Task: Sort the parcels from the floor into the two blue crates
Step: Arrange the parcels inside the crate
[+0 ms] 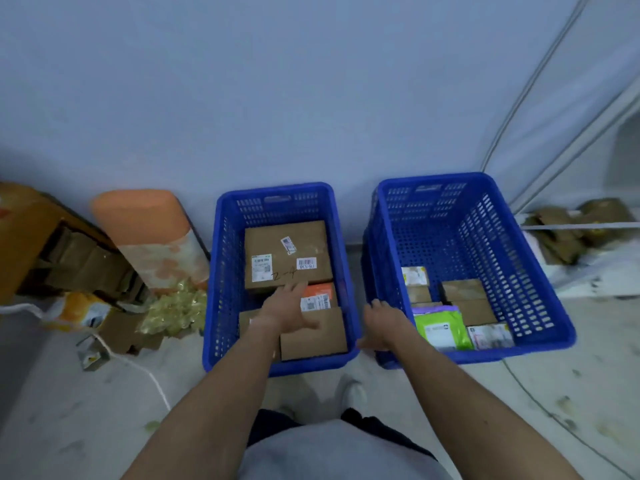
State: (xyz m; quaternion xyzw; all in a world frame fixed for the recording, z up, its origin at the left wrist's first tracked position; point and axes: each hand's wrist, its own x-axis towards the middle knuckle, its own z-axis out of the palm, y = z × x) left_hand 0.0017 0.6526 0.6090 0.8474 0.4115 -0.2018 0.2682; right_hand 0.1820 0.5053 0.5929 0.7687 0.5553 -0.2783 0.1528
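**Both hands out over the crates, nothing held**

Two blue crates sit side by side against the wall in the middle of the frame. The left crate [221, 271] holds cardboard parcels: a big brown box [287, 254] with labels at the far end, an orange-topped parcel [318, 296] just below it, and a plain brown box [313, 336] nearest the person. The left hand [285, 306] reaches over this crate, fingers spread wide and empty, hovering above the boxes; whether it touches one I cannot tell.

The right crate [485, 237] is emptier, with small brown boxes [465, 294] and a green mailer bag [441, 329] gathered at its near end. The right hand [382, 322] hangs open and empty over the gap between the crates, close to the right crate's near left corner.

At left of the frame, an orange roll [149, 230] leans on the wall.
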